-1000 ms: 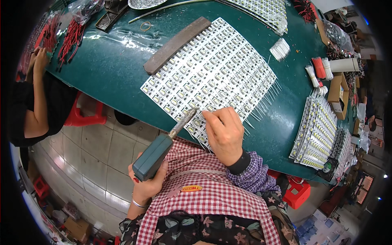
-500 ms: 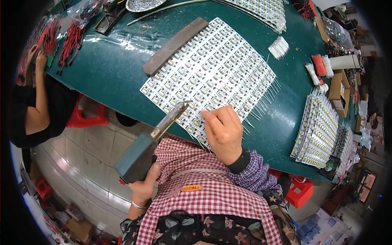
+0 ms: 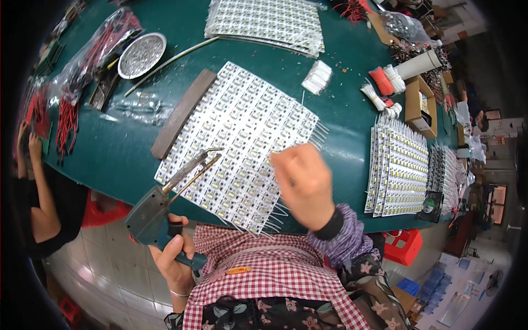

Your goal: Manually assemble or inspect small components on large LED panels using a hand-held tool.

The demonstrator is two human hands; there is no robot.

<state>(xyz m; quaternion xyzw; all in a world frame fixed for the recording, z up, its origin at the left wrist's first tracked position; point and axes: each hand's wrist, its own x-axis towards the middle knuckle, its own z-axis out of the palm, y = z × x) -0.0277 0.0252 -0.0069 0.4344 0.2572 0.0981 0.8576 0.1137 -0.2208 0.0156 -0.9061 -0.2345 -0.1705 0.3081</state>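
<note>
My left hand [image 3: 175, 264] is wrapped around the handle of a dark green soldering gun [image 3: 147, 217]. Its bent tip, with a thin feed tube alongside, hangs over a white sheet of small circuit boards [image 3: 242, 121]. Short white wires stick out from the sheet's right and near edges. Above the right part of this sheet is my right hand [image 3: 303, 184], slightly blurred, fingers curled in a pinch. Whatever it may hold is too small to see. A brown bar [image 3: 184, 114] lies along the sheet's left edge.
Beyond the sheet lie a bundle of short white wires [image 3: 317, 77] and a stack of board sheets [image 3: 264, 25]. Wired sheets [image 3: 399, 170] and an open carton [image 3: 422, 107] stand at right. A metal dish [image 3: 142, 55] sits far left; a co-worker's arm [image 3: 41, 176] is at the left edge.
The view has shifted, so the table things appear further left. The soldering gun has turned, showing its feed tube and trigger. My right hand is higher relative to the sheet's near edge, still pinched.
</note>
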